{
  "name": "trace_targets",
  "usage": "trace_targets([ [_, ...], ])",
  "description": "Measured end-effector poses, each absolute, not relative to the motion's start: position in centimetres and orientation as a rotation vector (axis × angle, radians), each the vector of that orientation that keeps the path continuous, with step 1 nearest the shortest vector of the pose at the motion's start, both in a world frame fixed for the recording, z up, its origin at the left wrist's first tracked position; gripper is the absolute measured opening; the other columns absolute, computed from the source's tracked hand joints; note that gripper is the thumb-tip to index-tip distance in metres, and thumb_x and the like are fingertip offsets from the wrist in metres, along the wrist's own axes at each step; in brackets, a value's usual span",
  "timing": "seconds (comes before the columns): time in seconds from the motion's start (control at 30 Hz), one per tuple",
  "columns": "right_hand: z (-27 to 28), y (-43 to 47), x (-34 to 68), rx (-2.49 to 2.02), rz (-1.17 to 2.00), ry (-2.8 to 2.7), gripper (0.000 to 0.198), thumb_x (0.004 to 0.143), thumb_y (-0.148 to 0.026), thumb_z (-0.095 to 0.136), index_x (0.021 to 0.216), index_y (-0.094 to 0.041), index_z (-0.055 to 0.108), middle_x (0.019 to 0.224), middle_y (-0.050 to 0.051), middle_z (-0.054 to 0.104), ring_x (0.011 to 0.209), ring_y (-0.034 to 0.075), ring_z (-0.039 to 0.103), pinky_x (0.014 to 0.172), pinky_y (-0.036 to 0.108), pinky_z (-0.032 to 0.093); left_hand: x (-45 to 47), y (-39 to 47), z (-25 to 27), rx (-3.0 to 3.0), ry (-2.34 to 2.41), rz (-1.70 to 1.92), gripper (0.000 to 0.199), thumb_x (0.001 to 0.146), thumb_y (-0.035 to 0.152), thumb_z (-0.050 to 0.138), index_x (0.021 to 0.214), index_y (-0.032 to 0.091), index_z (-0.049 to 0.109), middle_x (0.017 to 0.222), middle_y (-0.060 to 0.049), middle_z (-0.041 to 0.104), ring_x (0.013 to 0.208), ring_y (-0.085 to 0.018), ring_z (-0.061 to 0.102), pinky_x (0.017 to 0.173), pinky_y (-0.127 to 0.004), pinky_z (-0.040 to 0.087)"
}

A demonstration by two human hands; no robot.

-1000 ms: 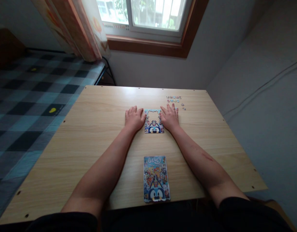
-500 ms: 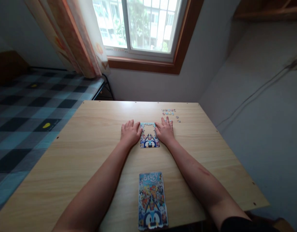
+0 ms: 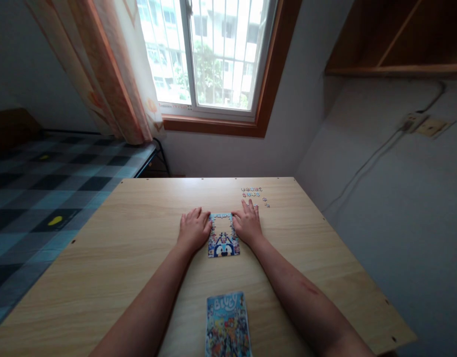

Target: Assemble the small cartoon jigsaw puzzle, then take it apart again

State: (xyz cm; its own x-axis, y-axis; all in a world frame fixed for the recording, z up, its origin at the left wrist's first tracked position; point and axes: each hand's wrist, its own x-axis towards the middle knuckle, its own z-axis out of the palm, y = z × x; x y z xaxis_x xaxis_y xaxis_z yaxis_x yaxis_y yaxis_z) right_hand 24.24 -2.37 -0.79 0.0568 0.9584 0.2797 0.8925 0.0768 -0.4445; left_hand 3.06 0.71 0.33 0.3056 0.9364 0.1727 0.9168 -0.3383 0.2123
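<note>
A partly assembled jigsaw puzzle (image 3: 224, 249) lies flat on the table, its frame joined around a bare gap in the upper middle. A blue cartoon dog face fills its lower part. My left hand (image 3: 194, 229) rests palm down at the puzzle's left edge, fingers stretched out and the thumb side touching it. On the opposite edge my right hand (image 3: 247, 224) lies flat with fingers spread, its index finger by the top right corner. Loose puzzle pieces (image 3: 252, 192) sit in short rows just beyond my right hand, which partly hides the nearest ones.
A Bluey puzzle box (image 3: 228, 325) lies near the front of the wooden table (image 3: 139, 277), cut off by the lower picture edge. A checked bed (image 3: 79, 168) stands at left. Behind are a window (image 3: 221, 59) and curtain (image 3: 97, 64); a cable (image 3: 362, 171) hangs on the right wall.
The camera view has tilted up, so everything sits lower in the picture and more of the shelf and wall socket shows. Both hands stay at the puzzle's sides.
</note>
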Motion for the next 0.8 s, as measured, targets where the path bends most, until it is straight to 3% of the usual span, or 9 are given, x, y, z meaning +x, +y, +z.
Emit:
trace_targets([
  [0.43, -0.83, -2.40, 24.07, -1.761, 0.196, -1.809, 0.021, 0.090, -0.029, 0.061, 0.102, -0.024, 0.078, 0.161, 0.006, 0.035, 0.155, 0.031, 0.013, 0.124, 0.057, 0.010, 2.76, 0.74, 0.80, 2.426, 1.739, 0.507, 0.030, 0.095, 0.038, 0.047, 0.111, 0.028, 0.070, 0.142, -0.010, 0.058, 0.136, -0.030, 0.047, 0.116, -0.056, 0.028],
  [0.8, -0.79, -2.41, 24.11, -1.721, 0.228, -1.842, 0.017, 0.086, -0.024, 0.061, 0.092, -0.023, 0.076, 0.159, 0.005, 0.039, 0.155, 0.029, 0.014, 0.124, 0.057, 0.009, 2.38, 1.40, 0.13, 2.372, 1.703, 0.624, 0.030, 0.094, 0.039, 0.047, 0.096, 0.026, 0.075, 0.134, -0.008, 0.065, 0.131, -0.028, 0.053, 0.115, -0.051, 0.032],
])
